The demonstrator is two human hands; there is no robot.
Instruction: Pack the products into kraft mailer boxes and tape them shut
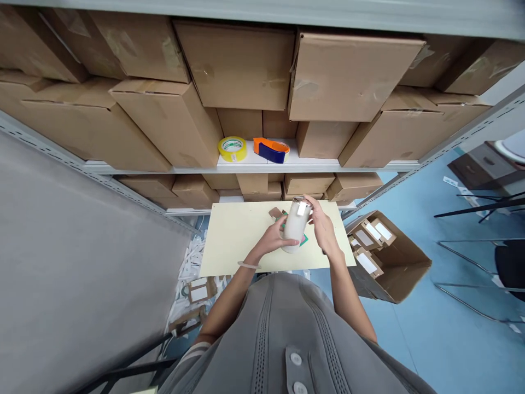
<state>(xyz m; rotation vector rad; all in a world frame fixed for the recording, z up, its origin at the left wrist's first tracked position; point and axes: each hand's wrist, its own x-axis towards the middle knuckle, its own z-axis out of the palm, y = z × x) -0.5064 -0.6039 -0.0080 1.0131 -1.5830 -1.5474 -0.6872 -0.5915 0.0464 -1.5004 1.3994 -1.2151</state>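
Both hands hold a white cylindrical cup [296,225] above a pale yellow table [238,235]. My left hand [273,236] wraps its fingers round the lower part of the cup. My right hand [322,224] grips the upper part near the rim, where a small white label is stuck. The cup tilts slightly. Under it a green-edged sheet [304,240] and small brown cardboard pieces [274,213] lie on the table.
Metal shelves ahead carry many brown cartons, a yellow tape roll [232,149] and an orange-blue tape dispenser [270,149]. An open carton with small labelled boxes [381,251] stands on the blue floor at right. More small boxes [199,293] lie at left. Chair frames stand far right.
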